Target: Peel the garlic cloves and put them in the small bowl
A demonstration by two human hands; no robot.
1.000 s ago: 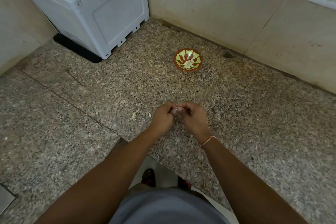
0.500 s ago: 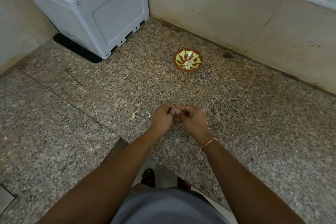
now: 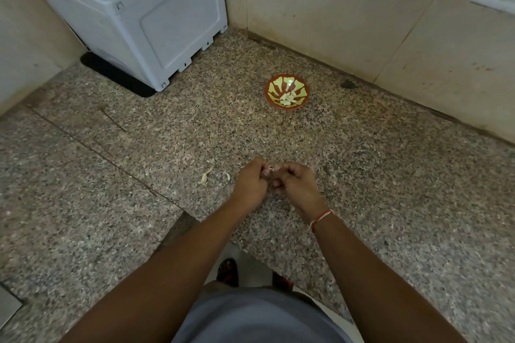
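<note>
Barely shifting since earlier, the left hand (image 3: pixel 250 185) and right hand (image 3: pixel 296 184) are pinching together on a garlic clove (image 3: pixel 271 167), peeling; next comes carrying it ahead to the small bowl (image 3: pixel 287 92).

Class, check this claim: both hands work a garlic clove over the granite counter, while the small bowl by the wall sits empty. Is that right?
Not quite. The head view shows the small bowl already holding peeled cloves. The rest stands: left hand and right hand meet over the counter.
</note>
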